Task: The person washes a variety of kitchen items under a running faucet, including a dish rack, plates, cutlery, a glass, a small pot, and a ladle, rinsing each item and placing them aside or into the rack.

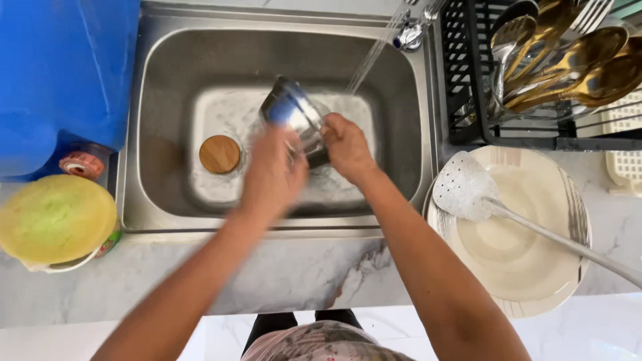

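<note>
Looked straight down on a pale marbled worktop (294,281) with a stainless steel sink (150,134) let into it, a lighter tiled floor showing at the lower edge. Saw a thin stream of water (373,57) slanting from the tap (409,33) at the sink's far right corner toward the middle of the basin.

Held over the basin: a small shiny steel cup (291,110), tilted, its rim pointing up and to the left. Right hand (348,147) clamped on the cup's lower end. Left hand (273,175) blurred, pressed against the cup's near side; could not tell how its fingers were set.

Lay on the sink floor, just left of the hands: a round wooden lid (219,154), flat and apart from the cup.

Stood left of the sink: a large blue container (67,73), a small round tin (81,164) at its foot, and a yellow-green sponge (57,217) resting on a tub near the worktop's edge.

Stood right of the sink: a black drying rack (468,100) filled with gold-coloured spoons (575,60), and nearer, a stack of cream plates (535,267) with a perforated metal skimmer (468,187) laid across it, handle running off to the right. Nothing between the hands and the cup but the falling water behind them.
</note>
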